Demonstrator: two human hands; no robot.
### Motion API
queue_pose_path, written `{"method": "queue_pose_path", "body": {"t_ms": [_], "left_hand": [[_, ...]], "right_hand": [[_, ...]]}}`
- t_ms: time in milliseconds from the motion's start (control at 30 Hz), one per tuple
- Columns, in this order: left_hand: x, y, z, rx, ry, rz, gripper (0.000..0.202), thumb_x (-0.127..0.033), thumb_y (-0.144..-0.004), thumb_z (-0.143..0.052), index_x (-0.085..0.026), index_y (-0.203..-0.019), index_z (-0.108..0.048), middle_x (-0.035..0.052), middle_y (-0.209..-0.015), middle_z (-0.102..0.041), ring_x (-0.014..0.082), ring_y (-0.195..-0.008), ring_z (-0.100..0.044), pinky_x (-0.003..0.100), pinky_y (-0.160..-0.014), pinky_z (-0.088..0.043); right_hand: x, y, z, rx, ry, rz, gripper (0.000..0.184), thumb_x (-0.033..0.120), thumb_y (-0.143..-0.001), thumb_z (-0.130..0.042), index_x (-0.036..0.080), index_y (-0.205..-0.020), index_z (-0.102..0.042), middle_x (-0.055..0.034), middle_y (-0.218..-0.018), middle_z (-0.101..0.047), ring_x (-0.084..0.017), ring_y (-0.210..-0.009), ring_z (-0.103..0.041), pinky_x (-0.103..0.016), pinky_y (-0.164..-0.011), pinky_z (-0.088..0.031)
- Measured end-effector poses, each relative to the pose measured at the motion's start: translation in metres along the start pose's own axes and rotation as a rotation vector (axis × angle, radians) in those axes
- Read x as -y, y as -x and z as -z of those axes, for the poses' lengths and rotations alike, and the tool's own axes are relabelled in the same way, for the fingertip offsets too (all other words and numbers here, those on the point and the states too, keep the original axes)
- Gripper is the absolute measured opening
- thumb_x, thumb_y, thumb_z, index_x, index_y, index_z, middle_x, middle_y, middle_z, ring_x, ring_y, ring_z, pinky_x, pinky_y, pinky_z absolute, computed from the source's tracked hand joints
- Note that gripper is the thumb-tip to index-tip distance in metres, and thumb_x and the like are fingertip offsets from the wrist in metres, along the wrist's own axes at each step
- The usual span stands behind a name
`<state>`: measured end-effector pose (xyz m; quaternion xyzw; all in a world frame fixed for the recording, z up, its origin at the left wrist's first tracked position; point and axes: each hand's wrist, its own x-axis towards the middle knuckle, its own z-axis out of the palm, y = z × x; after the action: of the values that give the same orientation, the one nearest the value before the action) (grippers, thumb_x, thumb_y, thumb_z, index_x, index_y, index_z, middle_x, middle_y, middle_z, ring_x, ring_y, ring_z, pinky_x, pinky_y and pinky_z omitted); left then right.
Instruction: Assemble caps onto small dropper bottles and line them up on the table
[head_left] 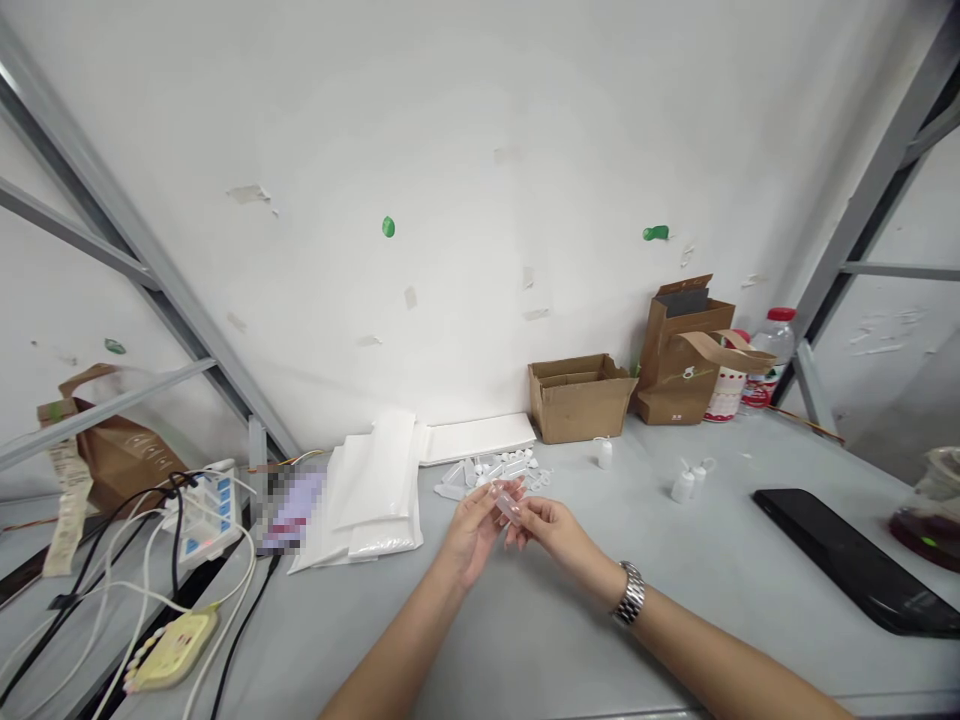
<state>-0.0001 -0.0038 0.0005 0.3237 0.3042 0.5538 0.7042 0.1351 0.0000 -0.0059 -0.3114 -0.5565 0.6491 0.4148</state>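
Observation:
Both hands meet above the table, holding a small clear plastic tube (508, 507) between them. My left hand (472, 527) is closed on its far end, with the fingertips partly overlapping it. From the other side, my right hand (541, 524) pinches the near end between thumb and fingers; a metal watch band circles that wrist. Just beyond the hands lies a loose pile of clear tubes and small white plastic parts (491, 468). To the right stand several small white bottles with looped caps, one alone (604, 456) and a pair (682, 487) close together.
White plastic bags (375, 490) and a flat white stack (480, 437) lie left of the pile. Behind stand an open cardboard box (581, 400) and a brown paper bag (679, 375). A black tray-like object (855, 555) sits right; a power strip (206, 515) with tangled cables sits left.

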Motion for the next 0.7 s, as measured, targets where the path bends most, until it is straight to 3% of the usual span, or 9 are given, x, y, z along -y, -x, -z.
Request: {"method": "queue_pose_path", "body": {"t_ms": [167, 333, 467, 567, 700], "left_hand": [[0.0057, -0.0028, 0.0036, 0.015, 0.057, 0.028, 0.022, -0.022, -0.074, -0.059, -0.014, -0.094, -0.064, 0.0097, -0.115, -0.059, 0.0234, -0.107, -0.051, 0.029, -0.077, -0.043], [0.0043, 0.0003, 0.0008, 0.009, 0.1, 0.058, 0.023, -0.023, -0.074, -0.059, -0.017, -0.096, -0.064, 0.0082, -0.12, -0.056, 0.0228, -0.113, -0.047, 0.028, -0.079, -0.043], [0.0008, 0.0045, -0.0031, -0.025, 0.083, 0.055, 0.022, -0.023, -0.073, -0.061, -0.018, -0.094, -0.065, 0.0076, -0.121, -0.056, 0.022, -0.116, -0.045, 0.027, -0.082, -0.043], [0.0005, 0.0041, -0.002, -0.038, 0.036, 0.027, 0.024, -0.021, -0.072, -0.063, -0.016, -0.094, -0.065, 0.0091, -0.117, -0.058, 0.0222, -0.116, -0.045, 0.027, -0.084, -0.041], [0.0033, -0.0005, 0.0019, -0.061, 0.007, -0.039, 0.025, -0.025, -0.07, -0.065, -0.015, -0.092, -0.066, 0.0111, -0.111, -0.062, 0.0241, -0.112, -0.049, 0.03, -0.085, -0.039]], "right_hand": [[0.0033, 0.0035, -0.003, -0.194, 0.258, 0.113, 0.033, 0.05, -0.074, -0.055, 0.017, -0.07, -0.058, -0.0027, -0.065, -0.061, -0.016, -0.063, -0.054, -0.028, -0.061, -0.042], [0.0007, 0.0015, -0.0031, -0.083, 0.002, 0.036, 0.038, 0.052, -0.072, -0.057, 0.015, -0.062, -0.058, -0.0026, -0.058, -0.06, -0.013, -0.054, -0.051, -0.027, -0.058, -0.041], [-0.0018, 0.0015, -0.0021, 0.057, -0.282, -0.088, 0.036, 0.048, -0.071, -0.06, 0.012, -0.068, -0.062, -0.0046, -0.062, -0.061, -0.011, -0.055, -0.051, -0.025, -0.059, -0.039], [-0.0016, 0.0013, 0.0001, 0.085, -0.215, -0.085, 0.036, 0.048, -0.072, -0.059, 0.013, -0.073, -0.063, -0.0059, -0.071, -0.063, -0.012, -0.06, -0.053, -0.025, -0.06, -0.04], [0.0011, -0.0019, 0.0042, -0.008, 0.04, 0.01, 0.035, 0.048, -0.067, -0.064, 0.017, -0.083, -0.063, -0.0034, -0.077, -0.063, -0.013, -0.063, -0.053, -0.026, -0.059, -0.041]]}}
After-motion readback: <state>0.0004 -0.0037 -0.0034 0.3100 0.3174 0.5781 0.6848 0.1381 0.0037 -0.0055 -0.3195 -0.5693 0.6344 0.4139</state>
